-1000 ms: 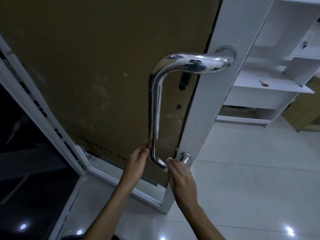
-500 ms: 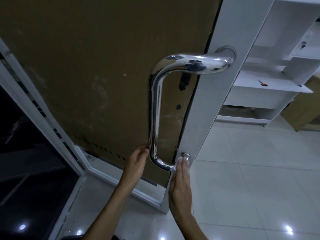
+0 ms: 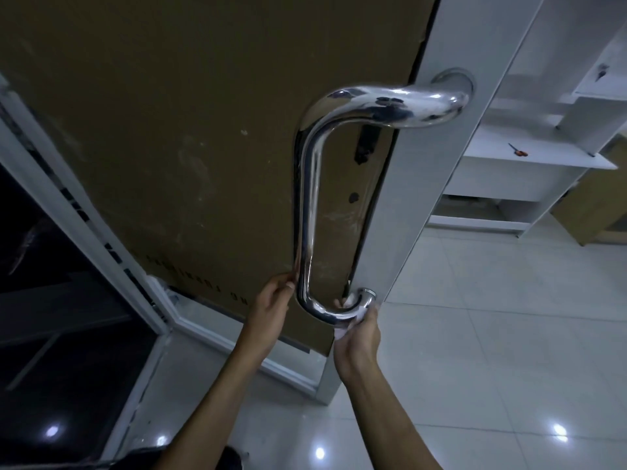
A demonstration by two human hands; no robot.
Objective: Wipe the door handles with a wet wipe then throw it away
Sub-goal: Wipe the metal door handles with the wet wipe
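Note:
A long polished chrome pull handle (image 3: 307,205) curves off the white edge of a door (image 3: 407,212) whose panel is covered in brown cardboard. My right hand (image 3: 359,337) wraps a white wet wipe (image 3: 342,329) around the handle's lower bend, close to the bottom mount (image 3: 368,295). The wipe mostly hides under the fingers. My left hand (image 3: 271,305) touches the bar's left side with its fingertips, just above the lower bend.
White shelving (image 3: 529,157) stands at the right with a small orange-handled tool (image 3: 517,150) on one shelf. Glossy pale floor tiles (image 3: 509,351) spread to the right. A dark glass panel in a white frame (image 3: 81,232) lies at the left.
My right hand moved the wipe from under the bend to the bottom mount, then curled round the lower bend. The left hand stayed at the bar.

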